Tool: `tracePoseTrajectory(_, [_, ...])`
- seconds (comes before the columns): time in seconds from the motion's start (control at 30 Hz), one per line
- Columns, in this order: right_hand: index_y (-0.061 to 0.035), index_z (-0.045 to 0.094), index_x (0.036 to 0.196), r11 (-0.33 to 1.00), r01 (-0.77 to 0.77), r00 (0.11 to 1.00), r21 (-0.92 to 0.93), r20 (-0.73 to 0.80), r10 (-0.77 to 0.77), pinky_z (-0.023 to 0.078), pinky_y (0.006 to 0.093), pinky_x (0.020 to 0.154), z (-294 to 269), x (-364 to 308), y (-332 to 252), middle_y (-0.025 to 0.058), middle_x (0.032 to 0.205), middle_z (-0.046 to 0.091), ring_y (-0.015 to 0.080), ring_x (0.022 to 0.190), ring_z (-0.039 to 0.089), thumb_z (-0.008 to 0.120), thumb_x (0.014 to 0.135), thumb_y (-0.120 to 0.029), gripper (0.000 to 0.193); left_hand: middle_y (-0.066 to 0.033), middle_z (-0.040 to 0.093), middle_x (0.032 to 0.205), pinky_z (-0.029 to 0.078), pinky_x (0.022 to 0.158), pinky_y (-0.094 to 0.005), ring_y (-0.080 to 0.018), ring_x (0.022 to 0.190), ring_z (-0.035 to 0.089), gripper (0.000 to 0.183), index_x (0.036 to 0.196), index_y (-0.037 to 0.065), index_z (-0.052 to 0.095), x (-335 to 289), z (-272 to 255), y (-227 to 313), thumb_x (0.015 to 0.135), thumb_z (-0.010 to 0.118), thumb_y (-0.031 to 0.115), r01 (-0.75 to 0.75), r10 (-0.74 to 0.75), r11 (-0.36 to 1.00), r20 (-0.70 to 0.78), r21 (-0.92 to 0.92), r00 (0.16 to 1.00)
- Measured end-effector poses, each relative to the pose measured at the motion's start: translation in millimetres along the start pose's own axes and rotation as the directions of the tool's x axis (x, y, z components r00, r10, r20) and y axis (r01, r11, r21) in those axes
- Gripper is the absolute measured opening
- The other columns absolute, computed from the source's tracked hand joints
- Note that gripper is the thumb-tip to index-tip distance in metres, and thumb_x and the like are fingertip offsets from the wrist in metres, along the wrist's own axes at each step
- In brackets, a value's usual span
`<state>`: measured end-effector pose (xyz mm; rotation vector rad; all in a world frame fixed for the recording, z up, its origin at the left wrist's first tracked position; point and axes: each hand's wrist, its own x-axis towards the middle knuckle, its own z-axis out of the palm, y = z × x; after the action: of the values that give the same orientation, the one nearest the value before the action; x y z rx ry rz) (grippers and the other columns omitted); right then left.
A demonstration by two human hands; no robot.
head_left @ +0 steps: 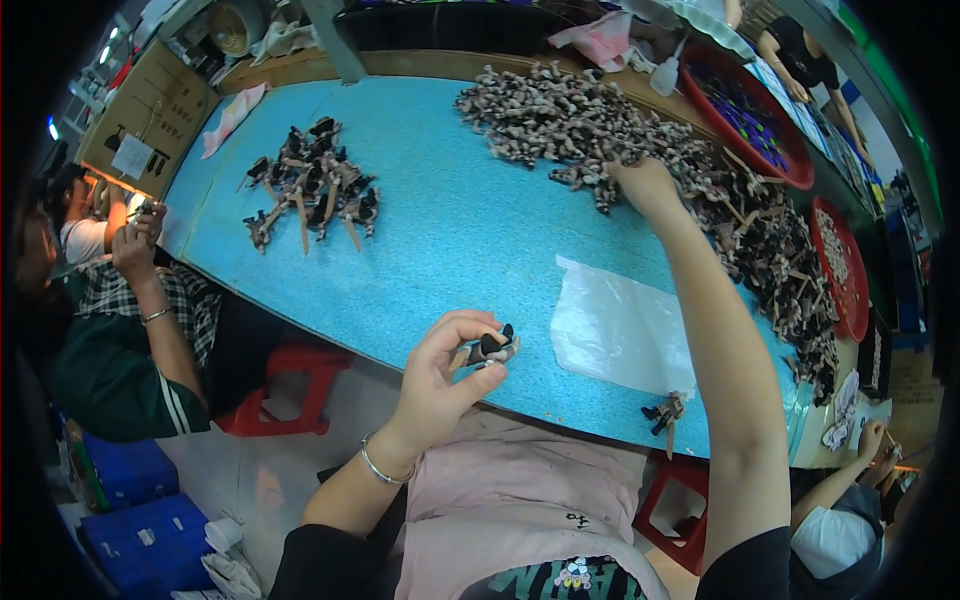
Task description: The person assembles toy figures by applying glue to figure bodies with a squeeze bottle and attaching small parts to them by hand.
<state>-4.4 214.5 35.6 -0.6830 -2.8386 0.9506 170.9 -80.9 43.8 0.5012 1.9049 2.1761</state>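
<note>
My left hand (445,365) is closed round a small figure (488,349) in black, grey and white, held just above the table's near edge. A pale wooden stick (459,359) shows beside the figure, between my fingers. My right arm stretches across to the far side, where my right hand (648,188) touches the front of a big heap of small grey, brown and white figure pieces (570,110). Its fingers are bent together at the heap; what lies between them is hidden. A clear plastic bag (620,325) lies flat on the blue tabletop (430,250) between my arms.
Figures on sticks form a group (318,185) at the far left; another figure (665,412) lies at the near edge. More stick figures (780,285) line the right side, beside red basins (795,165). A co-worker (120,350) sits at left, near a red stool (310,385).
</note>
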Motion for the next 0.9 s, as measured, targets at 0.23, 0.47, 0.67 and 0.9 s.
tracePoseTrajectory(0.23, [-0.0015,0.056,0.091,0.928,0.036,0.985,0.371,0.142,-0.095,0.049,0.0277,0.053,-29.2,-25.3,30.8,0.0056,0.071,0.06,0.0127,0.062,0.06,0.051,0.092,-0.018,0.017,-0.0069,0.054,0.109,0.043,0.088,-0.0292,-0.0157,0.101,0.052,0.022,0.099,0.001,0.059,11.4,-28.0,-3.1,0.08,0.068,0.006,-0.002,0.019,0.995,-0.166,0.103,0.986])
tracePoseTrajectory(0.47, [-0.0026,0.056,0.107,0.802,0.085,0.96,0.591,0.168,-0.226,0.043,0.0227,0.056,-57.3,-101.8,62.1,0.0045,0.073,0.06,0.0085,0.062,0.054,0.055,0.092,-0.011,0.017,-0.0032,0.059,0.091,0.044,0.074,-0.0264,-0.0124,0.083,0.053,0.021,0.098,0.003,0.063,113.2,-117.2,16.7,0.08,0.07,0.01,-0.154,0.467,0.73,-0.32,0.666,0.824])
tracePoseTrajectory(0.67, [-0.0018,0.059,0.101,0.902,0.171,0.969,0.397,0.097,-0.226,0.042,0.0242,0.059,-56.8,-143.4,94.6,0.0043,0.079,0.061,0.0108,0.067,0.055,0.062,0.086,-0.006,0.016,-0.0137,0.061,0.101,0.042,0.088,-0.0377,-0.0302,0.097,0.056,0.025,0.103,0.002,0.062,141.7,-129.1,30.6,0.078,0.063,0.005,-0.096,0.698,0.166,-0.048,0.981,0.715])
tracePoseTrajectory(0.9, [-0.001,0.064,0.089,0.904,0.382,0.915,0.19,0.062,-0.399,0.047,0.0357,0.067,-63.9,-172.4,75.7,0.012,0.081,0.059,0.0266,0.074,0.059,0.068,0.077,-0.006,0.013,-0.0183,0.052,0.122,0.038,0.098,-0.045,-0.0356,0.115,0.049,0.051,0.12,0.0,0.053,19.1,83.5,-12.0,0.073,0.069,0.011,-0.571,0.213,0.63,0.59,0.527,0.779])
